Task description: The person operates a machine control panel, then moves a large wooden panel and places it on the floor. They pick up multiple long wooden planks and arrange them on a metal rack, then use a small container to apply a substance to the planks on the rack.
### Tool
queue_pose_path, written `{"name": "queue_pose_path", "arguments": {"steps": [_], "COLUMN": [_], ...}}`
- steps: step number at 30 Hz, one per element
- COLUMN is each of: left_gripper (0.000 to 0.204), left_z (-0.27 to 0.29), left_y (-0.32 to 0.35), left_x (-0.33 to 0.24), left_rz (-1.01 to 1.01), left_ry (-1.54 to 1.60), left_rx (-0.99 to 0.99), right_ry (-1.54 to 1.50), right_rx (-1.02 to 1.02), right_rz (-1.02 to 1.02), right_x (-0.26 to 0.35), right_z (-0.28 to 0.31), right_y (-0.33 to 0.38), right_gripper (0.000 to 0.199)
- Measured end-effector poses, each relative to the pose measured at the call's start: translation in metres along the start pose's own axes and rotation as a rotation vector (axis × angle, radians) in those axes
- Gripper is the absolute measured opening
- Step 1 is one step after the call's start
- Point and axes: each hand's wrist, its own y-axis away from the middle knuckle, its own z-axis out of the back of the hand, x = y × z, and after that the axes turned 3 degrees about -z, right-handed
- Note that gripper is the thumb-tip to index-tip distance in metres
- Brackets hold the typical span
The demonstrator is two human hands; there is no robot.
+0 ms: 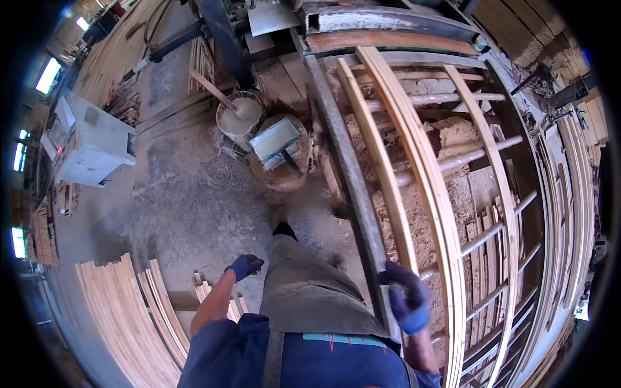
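My left hand [246, 266], in a dark blue glove, hangs over the floor beside my apron [310, 291]. Its fingers are loosely bent, and I see nothing in them. On the right, my gloved right hand [411, 302] is at the metal side rail [349, 174] of a roller frame. Its fingers curve apart from each other, with no thing visibly gripped. The near end of a light wooden strip [378, 152] meets this hand and is hidden there. Longer wooden strips [427, 187] lie beside it across the metal rollers [446, 165].
Ahead stand a bucket [240, 119] of pale paste with a stick [213, 89] in it and a tray [277, 141] with a dark-handled tool. A metal cabinet [97, 139] is at far left. Stacked boards [126, 317] lie lower left; more strips [572, 194] line the right.
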Motion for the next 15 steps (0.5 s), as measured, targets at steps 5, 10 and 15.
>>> {"name": "queue_pose_path", "arguments": {"steps": [5, 10, 15], "left_gripper": [0.030, 0.030, 0.044], "left_z": [0.075, 0.105, 0.108], "left_y": [-0.022, 0.046, 0.111], "left_x": [0.046, 0.159, 0.233], "left_rz": [0.090, 0.227, 0.711], "left_ry": [0.503, 0.911, 0.959], "left_rx": [-0.189, -0.392, -0.450], "right_ry": [0.324, 0.439, 0.588], "right_rx": [-0.016, 0.129, 0.211], "right_rz": [0.014, -0.176, -0.184], "right_x": [-0.138, -0.226, -0.351], "right_z": [-0.188, -0.308, -0.352], "right_y": [-0.233, -0.417, -0.452], "right_gripper": [0.028, 0.030, 0.034]}}
